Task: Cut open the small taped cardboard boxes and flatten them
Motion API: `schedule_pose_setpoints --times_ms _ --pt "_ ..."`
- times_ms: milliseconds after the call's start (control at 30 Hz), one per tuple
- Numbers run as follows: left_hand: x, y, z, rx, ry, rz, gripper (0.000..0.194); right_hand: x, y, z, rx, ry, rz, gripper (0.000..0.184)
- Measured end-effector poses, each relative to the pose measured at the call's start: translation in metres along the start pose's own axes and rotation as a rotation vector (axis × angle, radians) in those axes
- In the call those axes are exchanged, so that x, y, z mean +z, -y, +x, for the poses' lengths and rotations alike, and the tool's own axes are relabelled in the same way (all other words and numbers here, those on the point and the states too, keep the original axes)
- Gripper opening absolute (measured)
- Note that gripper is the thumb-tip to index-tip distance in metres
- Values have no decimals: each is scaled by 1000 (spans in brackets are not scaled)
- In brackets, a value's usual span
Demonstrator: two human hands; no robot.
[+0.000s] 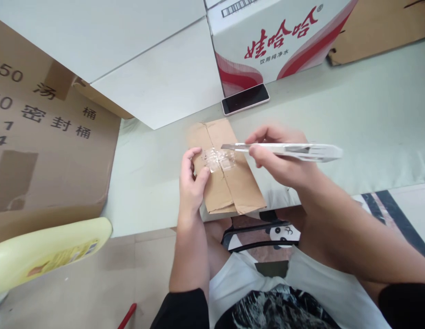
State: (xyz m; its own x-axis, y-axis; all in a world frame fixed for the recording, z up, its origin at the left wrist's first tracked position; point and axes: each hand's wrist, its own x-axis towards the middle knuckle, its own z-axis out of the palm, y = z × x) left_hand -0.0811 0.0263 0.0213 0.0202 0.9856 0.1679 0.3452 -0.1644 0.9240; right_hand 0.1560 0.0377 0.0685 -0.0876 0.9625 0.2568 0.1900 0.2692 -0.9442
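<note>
A flat brown paper parcel (229, 183) lies on the pale table near its front edge, with a crumpled strip of clear tape (219, 160) across its seam. My left hand (191, 183) grips the parcel's left edge, thumb pressing beside the tape. My right hand (284, 157) holds a white utility knife (294, 151), its blade tip pointing left and hovering just over the tape.
A phone (245, 98) lies face up behind the parcel, against a white and red carton (274, 41). A large brown cardboard box (44, 132) stands at the left. A yellow curved object (44, 253) sits at lower left. The table edge (143, 228) runs in front.
</note>
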Motion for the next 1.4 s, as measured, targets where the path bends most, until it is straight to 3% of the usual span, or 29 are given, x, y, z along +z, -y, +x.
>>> schedule_pose_setpoints --times_ms 133,267,433,600,800,1000,1167,1233,1267,1400 --pt "0 -28 -16 -124 -30 130 75 7 3 -1 -15 145 -103 20" --pt "-5 -39 -25 -140 76 156 100 9 1 -1 -60 227 -126 28" --pt "-10 -35 -21 -73 107 35 92 11 1 -2 -77 252 -106 30" --pt "-6 -36 -17 -26 102 -59 91 15 5 -3 -60 251 -150 20" --pt "-3 -38 -18 -56 107 -54 94 16 7 -4 -38 213 -169 22" --pt "0 -40 -19 -66 121 -44 94 18 8 -3 39 262 -90 17" --pt "1 -37 -19 -71 93 -154 85 22 0 -7 -86 343 73 18" --pt "-4 -36 -19 -87 60 -245 84 22 -4 -8 -80 293 143 20" --pt "-8 -35 -18 -103 34 -302 84 22 -6 -8 -78 206 186 20" --pt "-33 -20 -10 -163 -198 -498 70 21 -16 -1 -137 -267 274 23"
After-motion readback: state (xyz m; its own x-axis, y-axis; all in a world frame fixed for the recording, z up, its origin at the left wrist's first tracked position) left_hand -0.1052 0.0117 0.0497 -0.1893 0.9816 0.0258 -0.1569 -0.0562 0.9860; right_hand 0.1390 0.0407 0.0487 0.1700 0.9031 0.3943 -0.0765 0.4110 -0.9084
